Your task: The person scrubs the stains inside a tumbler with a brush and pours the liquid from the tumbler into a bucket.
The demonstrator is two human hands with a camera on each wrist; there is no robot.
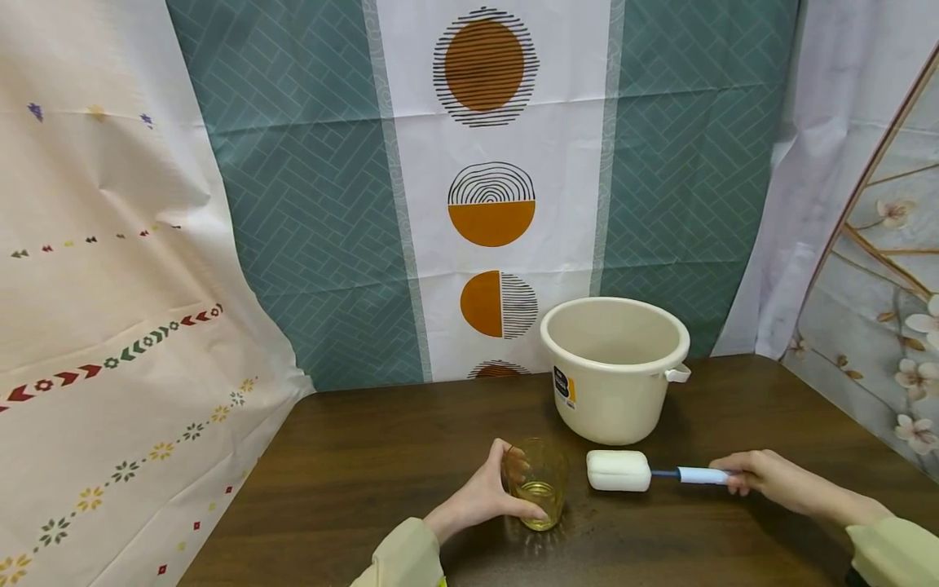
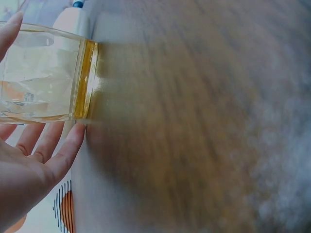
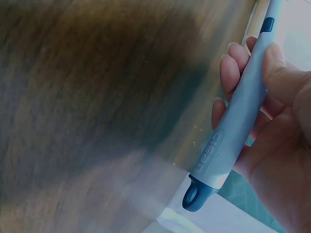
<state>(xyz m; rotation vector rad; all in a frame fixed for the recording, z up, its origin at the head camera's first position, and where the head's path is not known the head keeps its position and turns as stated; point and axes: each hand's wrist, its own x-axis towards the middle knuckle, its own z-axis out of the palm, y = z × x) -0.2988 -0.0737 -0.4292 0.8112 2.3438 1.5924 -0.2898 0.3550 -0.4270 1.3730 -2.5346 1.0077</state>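
Note:
My left hand (image 1: pixel 484 489) grips a clear amber drinking glass (image 1: pixel 539 481), thumb on the near side and fingers on the far side. In the left wrist view the glass (image 2: pixel 41 77) shows its thick yellowish base close to the tabletop. My right hand (image 1: pixel 770 479) holds a sponge cup brush by its pale handle (image 1: pixel 700 475). The brush's white sponge head (image 1: pixel 619 471) points left, a short distance from the glass. In the right wrist view, fingers and thumb wrap the handle (image 3: pixel 238 114), and its dark hanging loop (image 3: pixel 197 196) sticks out below.
A cream bucket (image 1: pixel 623 399) with a small side handle stands on the dark wooden table (image 1: pixel 352 489), behind the sponge head. Patterned cloth (image 1: pixel 301 204) hangs along the back, with a pale embroidered cloth (image 1: pixel 110 326) at left and a floral one (image 1: pixel 880 326) at right.

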